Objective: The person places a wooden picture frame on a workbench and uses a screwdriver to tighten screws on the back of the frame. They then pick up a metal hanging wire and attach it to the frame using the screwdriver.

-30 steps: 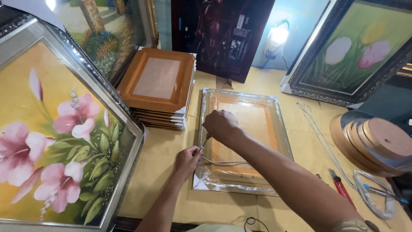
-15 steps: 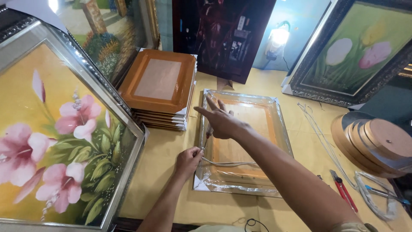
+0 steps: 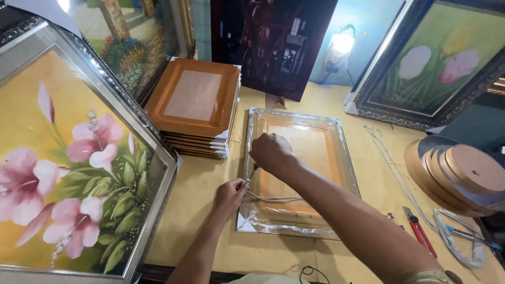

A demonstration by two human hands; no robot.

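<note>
The left hand (image 3: 230, 193) is pinching a thin pale cord (image 3: 273, 199) at the near left edge of the plastic-wrapped picture frame (image 3: 300, 173), which is lying flat on the yellow table (image 3: 210, 184). Just beyond, the right hand (image 3: 271, 152) is clenching around a small tool whose tip is touching the frame's left rail. Farther left, a stack of orange frames (image 3: 193, 105) is sitting; red-handled pliers (image 3: 418, 231) are lying near right.
</note>
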